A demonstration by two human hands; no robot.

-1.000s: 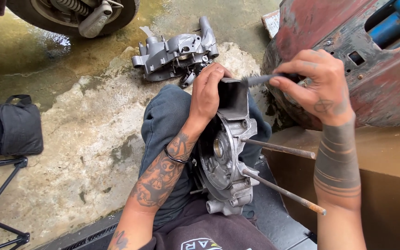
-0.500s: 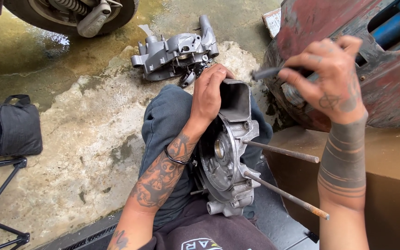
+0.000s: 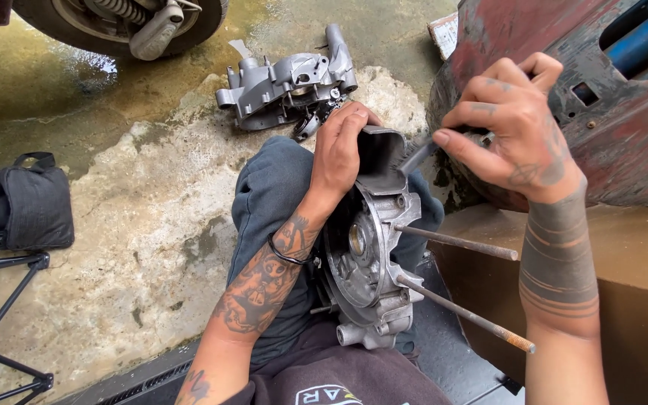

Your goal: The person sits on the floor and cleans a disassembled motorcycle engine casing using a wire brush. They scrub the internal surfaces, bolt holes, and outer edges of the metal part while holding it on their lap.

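Engine case (image 3: 369,262) upright on the lap, left hand (image 3: 339,154) gripping its top, studs (image 3: 459,241) pointing right; right hand (image 3: 511,124) pinching a tool (image 3: 414,157).

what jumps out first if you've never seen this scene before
Most striking is the grey metal engine casing propped on the person's lap at centre, two long studs jutting right. The left hand grips its top edge, while the right hand holds a slim metal tool against that edge. Another engine casing half lies on the wet concrete floor ahead, a black bag at far left.
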